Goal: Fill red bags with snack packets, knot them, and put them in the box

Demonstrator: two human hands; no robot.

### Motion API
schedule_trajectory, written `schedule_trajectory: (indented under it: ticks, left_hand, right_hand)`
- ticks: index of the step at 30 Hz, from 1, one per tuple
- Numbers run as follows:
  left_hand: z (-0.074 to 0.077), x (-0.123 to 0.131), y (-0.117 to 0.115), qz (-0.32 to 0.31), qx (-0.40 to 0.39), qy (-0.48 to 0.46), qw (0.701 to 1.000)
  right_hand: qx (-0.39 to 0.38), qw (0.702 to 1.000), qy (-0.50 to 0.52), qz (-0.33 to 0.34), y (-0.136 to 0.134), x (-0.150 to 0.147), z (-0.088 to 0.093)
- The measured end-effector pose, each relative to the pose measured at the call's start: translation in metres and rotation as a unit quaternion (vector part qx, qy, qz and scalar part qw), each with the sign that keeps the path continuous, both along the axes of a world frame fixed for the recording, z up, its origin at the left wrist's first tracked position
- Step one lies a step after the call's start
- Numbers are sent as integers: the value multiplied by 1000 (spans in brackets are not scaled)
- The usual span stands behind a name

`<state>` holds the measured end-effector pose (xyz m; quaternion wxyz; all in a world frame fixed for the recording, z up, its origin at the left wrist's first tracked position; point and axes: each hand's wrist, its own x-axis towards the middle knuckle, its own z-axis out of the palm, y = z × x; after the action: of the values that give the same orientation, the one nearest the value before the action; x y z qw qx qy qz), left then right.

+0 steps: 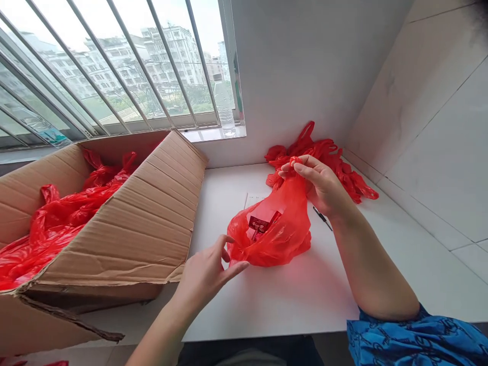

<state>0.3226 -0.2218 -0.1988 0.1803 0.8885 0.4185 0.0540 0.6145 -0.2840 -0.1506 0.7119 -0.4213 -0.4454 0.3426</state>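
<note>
A red plastic bag (pixel 280 231) stands on the white table (pixel 297 295), with a dark red packet showing through its side. My right hand (pixel 322 185) pinches the gathered handles at the top of the bag and holds them up. My left hand (pixel 208 272) is at the bag's lower left corner, fingers spread and touching the plastic.
A large open cardboard box (pixel 141 223) lies at the left, with several red bags (pixel 57 218) inside. A heap of more red bags (pixel 331 157) lies in the back corner by the wall. A black pen (pixel 322 217) and a sheet of paper (pixel 254 199) lie behind the held bag.
</note>
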Motion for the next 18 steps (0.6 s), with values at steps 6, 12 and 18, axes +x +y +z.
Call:
schedule_trajectory:
  ticks: [6,12,18]
  left_hand:
    - [9,-7,10,18,13,-197,980]
    - [71,14,24,31,20,-653,756]
    - [94,57,23,-10,-43,-700,713]
  right_hand:
    - [24,985,-120,-119,-2,-1,4]
    - [55,962,-184,-192,-1,-12,4]
    - [55,979,-147,-132,0,-32,3]
